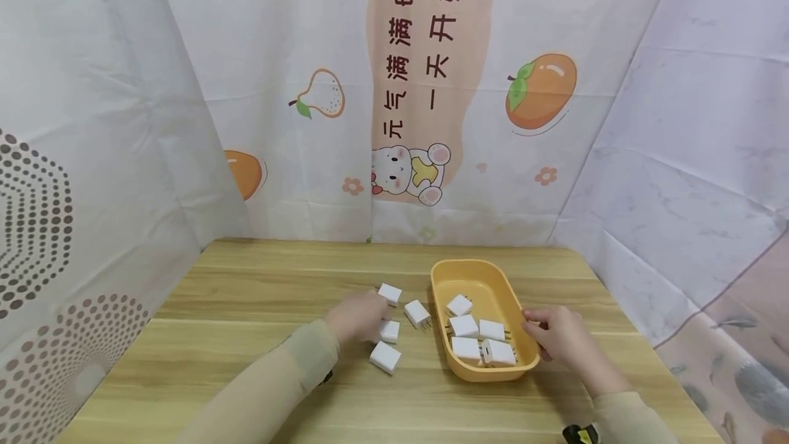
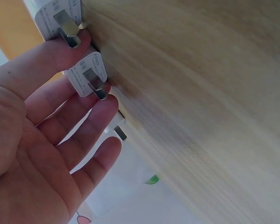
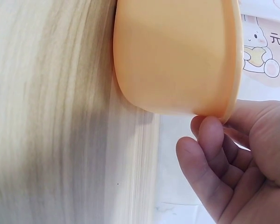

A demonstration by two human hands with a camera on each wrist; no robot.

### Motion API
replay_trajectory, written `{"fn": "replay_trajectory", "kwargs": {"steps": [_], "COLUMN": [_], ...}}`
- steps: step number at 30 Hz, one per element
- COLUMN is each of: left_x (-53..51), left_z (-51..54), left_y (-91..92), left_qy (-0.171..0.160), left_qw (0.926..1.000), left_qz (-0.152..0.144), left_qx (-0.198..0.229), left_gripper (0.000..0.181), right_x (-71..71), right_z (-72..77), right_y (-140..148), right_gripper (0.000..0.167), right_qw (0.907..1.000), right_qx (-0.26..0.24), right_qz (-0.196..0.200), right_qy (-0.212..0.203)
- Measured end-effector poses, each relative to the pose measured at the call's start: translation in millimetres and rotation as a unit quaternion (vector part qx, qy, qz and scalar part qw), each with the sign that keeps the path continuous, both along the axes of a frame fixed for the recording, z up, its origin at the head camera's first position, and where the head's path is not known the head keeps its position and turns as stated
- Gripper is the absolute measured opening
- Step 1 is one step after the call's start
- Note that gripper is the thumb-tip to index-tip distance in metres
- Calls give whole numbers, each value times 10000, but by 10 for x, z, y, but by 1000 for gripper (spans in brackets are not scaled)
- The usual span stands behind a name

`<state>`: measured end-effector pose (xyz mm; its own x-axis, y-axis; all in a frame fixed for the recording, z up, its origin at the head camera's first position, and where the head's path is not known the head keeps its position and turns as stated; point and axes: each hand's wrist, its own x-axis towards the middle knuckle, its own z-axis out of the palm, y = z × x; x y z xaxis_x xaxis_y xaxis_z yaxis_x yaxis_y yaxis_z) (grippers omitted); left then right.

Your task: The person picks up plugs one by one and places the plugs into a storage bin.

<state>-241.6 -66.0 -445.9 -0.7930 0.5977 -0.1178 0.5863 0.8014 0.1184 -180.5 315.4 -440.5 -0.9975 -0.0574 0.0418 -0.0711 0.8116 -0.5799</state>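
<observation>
My left hand point(image 1: 359, 316) is low over the table among loose white charger plugs. Its thumb and forefinger are on either side of one charger plug point(image 2: 86, 74), pinching it, while the other fingers spread loosely beside it. In the head view that charger plug point(image 1: 389, 331) is partly covered by the hand. Another charger plug point(image 2: 60, 18) stands close by the thumb. On the right, my right hand point(image 1: 564, 338) pinches the rim of a yellow plastic tray point(image 3: 177, 56) between thumb and fingers. Several charger plugs point(image 1: 492, 330) lie inside the tray.
Loose charger plugs lie around the left hand: one behind point(image 1: 390, 294), one toward the tray point(image 1: 417, 314) and one in front point(image 1: 385, 358). The wooden table point(image 1: 259, 293) is bounded by printed cloth point(image 1: 296, 156) at the back and sides.
</observation>
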Motion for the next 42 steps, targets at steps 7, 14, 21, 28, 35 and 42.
{"fn": "replay_trajectory", "kwargs": {"steps": [7, 14, 21, 28, 35, 42], "left_x": [-22, -39, -54, -106, -99, -24], "left_z": [-12, 40, 48, 74, 227, 419], "left_y": [3, -18, -33, -79, -138, -177], "left_qy": [52, -379, -476, -241, 156, 592], "left_qw": [9999, 9984, 9975, 9943, 9870, 9799], "left_qz": [-94, 27, 70, 35, 80, 158], "left_qx": [-2, 428, 523, 1042, 1596, 1897], "left_gripper": [39, 26, 12, 17, 18, 38], "right_x": [14, 11, 20, 37, 49, 61], "right_z": [-2, 6, 8, -1, 15, 20], "right_y": [-11, -26, -33, -24, -37, -37], "right_gripper": [36, 35, 35, 36, 35, 32], "right_qw": [10000, 10000, 9999, 9999, 9999, 9999], "right_qx": [-28, -62, -4, 93, 91, 47], "right_qz": [-32, -65, -14, -9, -13, 2], "right_qy": [43, 32, 107, 96, 94, 137]}}
